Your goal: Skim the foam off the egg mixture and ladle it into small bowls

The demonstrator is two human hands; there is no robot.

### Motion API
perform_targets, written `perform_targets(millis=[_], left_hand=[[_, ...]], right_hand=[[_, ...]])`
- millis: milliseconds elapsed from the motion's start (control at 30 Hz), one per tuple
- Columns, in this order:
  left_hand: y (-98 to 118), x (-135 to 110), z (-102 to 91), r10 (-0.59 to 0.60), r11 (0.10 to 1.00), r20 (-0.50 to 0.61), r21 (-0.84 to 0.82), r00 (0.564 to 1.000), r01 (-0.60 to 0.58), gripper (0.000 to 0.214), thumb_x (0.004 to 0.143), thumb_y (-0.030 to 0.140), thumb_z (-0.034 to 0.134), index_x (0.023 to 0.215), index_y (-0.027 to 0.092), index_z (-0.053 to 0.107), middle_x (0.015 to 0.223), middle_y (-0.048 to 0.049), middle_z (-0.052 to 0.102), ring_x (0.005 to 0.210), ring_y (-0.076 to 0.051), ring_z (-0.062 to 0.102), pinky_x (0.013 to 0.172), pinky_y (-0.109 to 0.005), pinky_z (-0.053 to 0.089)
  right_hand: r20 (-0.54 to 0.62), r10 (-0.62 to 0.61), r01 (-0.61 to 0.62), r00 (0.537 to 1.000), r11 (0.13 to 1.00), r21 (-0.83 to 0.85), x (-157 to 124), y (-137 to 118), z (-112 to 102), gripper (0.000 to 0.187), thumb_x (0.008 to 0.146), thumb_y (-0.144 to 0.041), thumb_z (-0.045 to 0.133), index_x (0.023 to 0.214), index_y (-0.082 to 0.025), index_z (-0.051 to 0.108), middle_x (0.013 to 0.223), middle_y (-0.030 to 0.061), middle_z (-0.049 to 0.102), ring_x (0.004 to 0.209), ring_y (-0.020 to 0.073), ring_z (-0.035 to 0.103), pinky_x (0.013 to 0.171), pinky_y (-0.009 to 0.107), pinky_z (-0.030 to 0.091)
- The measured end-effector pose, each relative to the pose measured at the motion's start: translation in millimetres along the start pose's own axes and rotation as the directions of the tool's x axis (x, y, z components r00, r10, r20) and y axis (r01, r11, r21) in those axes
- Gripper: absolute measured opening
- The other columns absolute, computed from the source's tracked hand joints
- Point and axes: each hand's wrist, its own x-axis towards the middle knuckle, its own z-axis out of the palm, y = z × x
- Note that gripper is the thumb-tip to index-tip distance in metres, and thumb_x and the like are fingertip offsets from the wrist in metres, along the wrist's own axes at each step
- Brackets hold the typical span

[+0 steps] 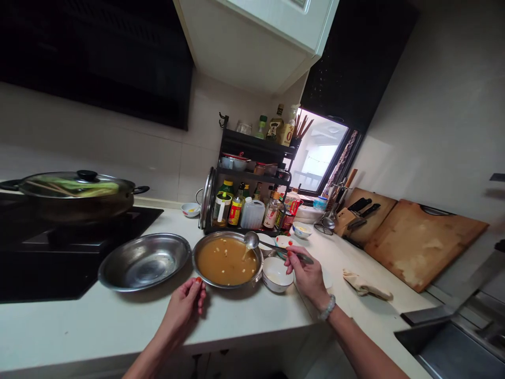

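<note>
A metal bowl [228, 287] of brown liquid with small pale pieces floating in it stands on the counter. My left hand [185, 302] is at its near left edge, thumb at the rim and fingers curled against the side. In my right hand [306, 276] is the dark handle of a metal ladle [251, 240]. The ladle's head is tilted over the right part of the bowl, and a thin stream runs from it into the liquid. Below the handle sits a small white bowl [277, 281] with a little pale content.
An empty metal basin [145, 263] stands left of the bowl. Further left, a lidded pan [79, 197] sits on the black stove. Behind is a rack [252, 176] of bottles. Cutting boards [430, 242], a cloth [366, 285] and a sink [461, 342] lie to the right.
</note>
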Motion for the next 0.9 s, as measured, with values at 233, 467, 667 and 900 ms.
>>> perform_targets(millis=[233,467,667,900], left_hand=[[2.0,1.3,0.4,0.035,0.998,-0.002,0.059,0.999,-0.035,0.050,0.054,0.060,0.076,0.067,0.015,0.058,0.052,0.0038,0.053,0.041,-0.006,0.041,0.037,-0.018,0.034],[2.7,-15.8,-2.7,0.326,0.873,-0.090,0.411,0.941,-0.263,0.052,0.067,0.071,0.056,0.068,0.019,0.057,0.052,0.0024,0.055,0.043,-0.012,0.047,0.041,-0.023,0.039],[42.3,-19.8,26.0,0.461,0.609,0.193,0.640,0.866,-0.467,0.042,0.081,0.061,0.046,0.076,0.020,0.059,0.059,0.0006,0.059,0.048,-0.014,0.051,0.048,-0.024,0.044],[81.4,92.8,146.1,0.143,0.068,0.573,0.808,0.807,-0.586,0.039,0.090,0.038,0.035,0.074,0.017,0.064,0.067,-0.0047,0.066,0.062,-0.016,0.060,0.057,-0.023,0.041]], right_hand=[[-0.008,-0.152,0.145,0.988,0.961,-0.237,6.5,3.9,-24.2,0.021,0.091,-0.033,0.051,0.099,-0.019,0.064,0.080,0.0047,0.065,0.056,0.0139,0.062,0.050,0.026,0.054],[-0.158,0.087,-0.146,0.984,0.898,-0.416,27.1,60.3,-67.8,0.035,0.086,-0.049,0.045,0.090,-0.017,0.060,0.065,0.0050,0.063,0.049,0.0195,0.063,0.044,0.030,0.053],[-0.062,0.105,-0.122,0.992,0.884,-0.452,24.7,87.4,-85.9,0.029,0.084,-0.044,0.045,0.086,-0.019,0.060,0.060,0.0024,0.061,0.047,0.0185,0.061,0.043,0.028,0.050],[-0.088,0.151,-0.174,0.985,0.881,-0.439,29.7,106.3,-90.0,0.021,0.087,-0.036,0.042,0.084,-0.020,0.056,0.056,-0.0010,0.056,0.044,0.0167,0.061,0.043,0.025,0.047]])
